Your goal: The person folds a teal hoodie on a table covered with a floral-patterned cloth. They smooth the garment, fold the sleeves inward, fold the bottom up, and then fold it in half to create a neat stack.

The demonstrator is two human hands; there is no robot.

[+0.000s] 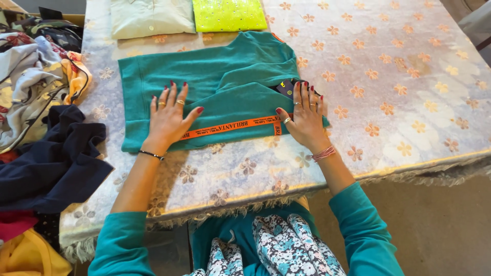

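**Both palms flat on a folded teal garment**

Lying across the near-left part of the table (pixel 409 117): a teal garment (pixel 220 76), partly folded, with an orange woven band (pixel 230 126) running along its near edge. Pressed onto the left half of it, the left hand (pixel 168 118), palm down, fingers spread and pointing to the far side, gripping nothing. Pressed onto the right end, the right hand (pixel 305 118), likewise flat and open, fingers fanned, thumb resting right at the end of the orange band. Stretched between the two hands, the middle of the garment, with a diagonal fold edge rising toward the far right. Just beyond the right fingertips, tucked in the fold, a small dark label (pixel 285 88).

Beyond the garment, at the far edge of the table: a folded pale cream shirt (pixel 151 18) on the left and a folded bright yellow-green cloth (pixel 228 14) just to its right, both apart from the hands. Covering the table, a pale cloth printed with orange flowers. Off the left side, a heap of loose clothing, with a dark navy garment (pixel 51 163) nearest and patterned fabrics (pixel 36 76) farther back.
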